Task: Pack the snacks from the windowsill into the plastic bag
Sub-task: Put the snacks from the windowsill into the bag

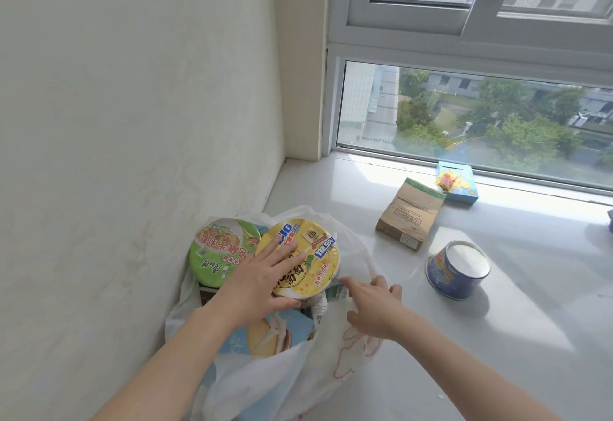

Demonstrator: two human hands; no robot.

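Your left hand (262, 284) lies flat on the lid of the yellow noodle bowl (315, 264), fingers straight and spread, thumb along the near rim: pressing, not clasping. The bowl sits tilted in the mouth of the plastic bag (331, 371), not seated yet. Right hand (374, 307) is at the bag's rim just right of that bowl, fingers loosely bent on the film; can't tell if it actually pinches the plastic. Likely step: settling the bowl in. Push down and slightly toward the wall, but the green noodle bowl (215, 248) touches it on the far-left side of your palm, so ease off if it wedges. The cake packet (265, 337) lies under your wrist; don't crush it. With the right hand pull the rim outward and up to widen the mouth, since thin film could tear if you force it. Still out on the windowsill (497, 337), all beyond your right hand: a blue cup (457, 271) upside down, nearest; a brown carton (411, 218) farther; a blue box (461, 185) by the glass. Probably over halfway done.
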